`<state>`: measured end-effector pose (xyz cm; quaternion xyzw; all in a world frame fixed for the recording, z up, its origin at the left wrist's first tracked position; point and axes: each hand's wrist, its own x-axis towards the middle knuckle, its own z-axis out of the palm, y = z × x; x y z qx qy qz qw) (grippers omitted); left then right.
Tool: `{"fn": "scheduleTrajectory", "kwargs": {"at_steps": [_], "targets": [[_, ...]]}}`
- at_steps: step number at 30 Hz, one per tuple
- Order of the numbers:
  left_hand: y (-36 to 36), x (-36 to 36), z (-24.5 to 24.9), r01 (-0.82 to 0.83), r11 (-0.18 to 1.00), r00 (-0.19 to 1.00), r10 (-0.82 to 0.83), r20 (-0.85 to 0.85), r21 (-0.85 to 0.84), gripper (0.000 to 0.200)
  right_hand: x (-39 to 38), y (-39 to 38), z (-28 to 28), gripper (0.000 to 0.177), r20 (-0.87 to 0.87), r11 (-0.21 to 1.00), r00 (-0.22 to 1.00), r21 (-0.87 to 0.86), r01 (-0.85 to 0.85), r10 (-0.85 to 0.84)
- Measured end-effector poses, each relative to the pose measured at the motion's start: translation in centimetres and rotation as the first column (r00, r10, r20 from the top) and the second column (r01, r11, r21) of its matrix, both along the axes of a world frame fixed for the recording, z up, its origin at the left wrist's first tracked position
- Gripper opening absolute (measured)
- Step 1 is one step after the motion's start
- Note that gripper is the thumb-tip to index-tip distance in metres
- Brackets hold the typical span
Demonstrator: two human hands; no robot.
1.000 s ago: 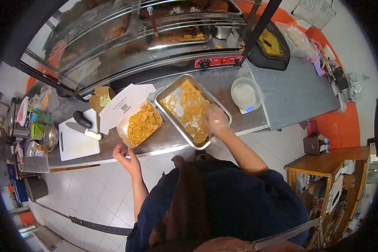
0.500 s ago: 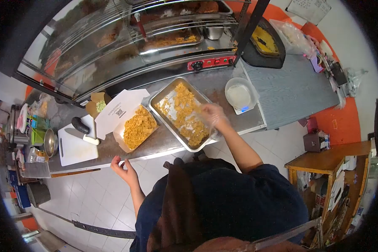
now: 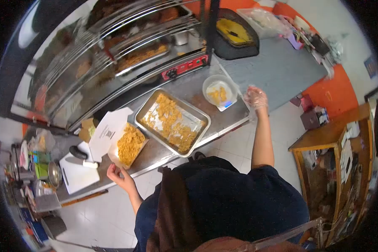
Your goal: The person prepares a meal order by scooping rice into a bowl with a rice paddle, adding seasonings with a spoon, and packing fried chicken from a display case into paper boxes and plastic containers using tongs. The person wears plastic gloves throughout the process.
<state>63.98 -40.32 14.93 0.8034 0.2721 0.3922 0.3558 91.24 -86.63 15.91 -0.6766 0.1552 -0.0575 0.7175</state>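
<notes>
Gloved and loosely spread, the person's right hand (image 3: 255,97) hovers at the far end of a steel counter (image 3: 197,90) in this head-camera view. Nothing can be seen in its fingers. It sits just beside a clear tub (image 3: 219,92), which stands on a small scale near the counter's front corner and holds a few yellow fried pieces.

The bare left hand (image 3: 116,176) hangs below the counter's front edge with its fingers curled and nothing between them. It is close to an open paper takeaway box (image 3: 128,145) heaped with the same yellow food. Between box and tub lies a metal tray (image 3: 172,122), set at an angle and part-covered with more pieces. A white cutting board (image 3: 77,174) with a dark-handled knife (image 3: 77,153) sits further left, and a heated glass display case (image 3: 113,54) runs along the back.

Both containers look vulnerable. The tub stands close to the counter's corner and right by the gloved hand, so a stray brush of wrist or sleeve could push it off the scale or over the edge. The heaped box sits near the front lip, where a bump from the left hand could tip it and scatter food on the tiled floor. Whether the tray's near corner overhangs the edge cannot be told.
</notes>
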Motion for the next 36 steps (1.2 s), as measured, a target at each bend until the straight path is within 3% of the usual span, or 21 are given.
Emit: {"fn": "scheduleTrajectory", "kwargs": {"at_steps": [3,5,6,12,13,14,15,17,18,19,21,24,26,27,28,30,31,33,34,36], "targets": [[-0.2,0.9,0.1,0.038,0.999,0.999,-0.038,-0.013,0.011,0.032,-1.9,-4.0,-0.1,0.022,-0.114,0.994,0.988,-0.013,0.106,-0.106],[-0.6,1.8,0.4,0.072,0.997,0.997,-0.072,-0.013,0.011,0.032,-3.6,-5.2,-0.8,0.021,-0.072,0.963,0.978,0.176,0.206,-0.196],[-0.7,2.3,0.6,0.077,0.997,0.997,-0.077,0.000,0.001,0.032,-4.2,-5.7,-1.4,0.021,-0.071,0.953,0.971,0.189,0.238,-0.229],[-1.5,5.4,2.3,0.219,0.970,0.976,-0.216,-0.038,0.105,0.031,-6.3,-6.5,-7.0,0.025,-0.022,0.932,0.975,0.290,0.218,-0.221],[-1.9,5.9,2.9,0.245,0.962,0.969,-0.241,-0.047,0.117,0.031,-6.5,-7.1,-8.1,0.024,0.003,0.815,0.995,0.573,0.083,-0.104],[-2.3,6.2,3.5,0.266,0.956,0.964,-0.261,-0.058,0.124,0.031,-7.0,-7.5,-9.5,0.023,0.073,0.608,0.997,0.792,-0.057,-0.001],[-2.6,6.7,3.8,0.286,0.949,0.958,-0.278,-0.073,0.133,0.031,-7.3,-7.7,-10.7,0.023,0.061,0.598,0.998,0.801,-0.036,-0.021],[-3.1,7.8,4.4,0.312,0.937,0.950,-0.304,-0.075,0.155,0.031,-7.3,-7.4,-12.8,0.025,-0.069,0.692,0.991,0.710,0.127,-0.111],[-3.7,8.4,4.7,0.341,0.930,0.940,-0.339,-0.038,0.134,0.031,-9.0,-5.3,-8.0,0.028,-0.092,0.932,0.981,0.308,0.191,-0.170],[-4.0,8.8,4.8,0.341,0.930,0.940,-0.338,-0.043,0.135,0.031,-8.9,-5.6,-9.0,0.028,-0.098,0.932,0.981,0.309,0.191,-0.169],[-4.4,9.3,4.9,0.354,0.920,0.935,-0.352,-0.043,0.166,0.032,-8.0,-6.0,-11.1,0.029,-0.164,0.782,0.981,0.597,0.179,-0.099],[-5.7,9.0,4.9,0.346,0.919,0.938,-0.344,-0.047,0.188,0.028,-7.0,-2.6,-8.8,0.030,-0.177,0.726,0.978,0.658,0.200,-0.110],[-5.8,8.6,4.4,0.348,0.903,0.936,-0.350,-0.037,0.252,0.022,-6.4,1.1,-8.4,0.026,0.027,0.643,0.998,0.763,-0.061,0.063],[-5.9,8.2,4.3,0.337,0.908,0.941,-0.336,-0.047,0.249,0.022,-6.3,3.7,-8.5,0.022,0.130,0.901,0.973,0.371,-0.224,0.189],[-5.9,7.9,4.1,0.320,0.919,0.947,-0.318,-0.046,0.230,0.022,-6.3,6.4,-8.6,0.019,0.176,0.937,0.921,-0.114,-0.332,0.348],[-5.3,6.9,3.2,0.306,0.929,0.952,-0.302,-0.051,0.207,0.023,-6.4,10.8,-5.0,0.019,0.054,0.798,0.811,-0.229,-0.558,0.583],[-5.3,6.4,3.3,0.273,0.940,0.962,-0.268,-0.050,0.204,0.023,-6.6,12.3,-3.4,0.019,0.052,0.777,0.790,-0.232,-0.586,0.611],[-5.7,5.4,3.5,0.264,0.962,0.964,-0.264,-0.021,0.071,0.025,-7.0,15.0,-1.0,0.021,-0.011,0.344,0.593,-0.806,-0.482,0.805],[-5.3,4.7,3.3,0.262,0.964,0.965,-0.261,-0.024,0.051,0.026,-7.2,16.5,-0.6,0.019,-0.186,0.175,0.606,-0.857,-0.486,0.773],[-5.0,3.5,3.3,0.204,0.977,0.979,-0.202,-0.026,0.056,0.026,-7.2,18.5,-1.7,0.019,-0.282,0.170,0.622,-0.807,-0.566,0.731]]}}
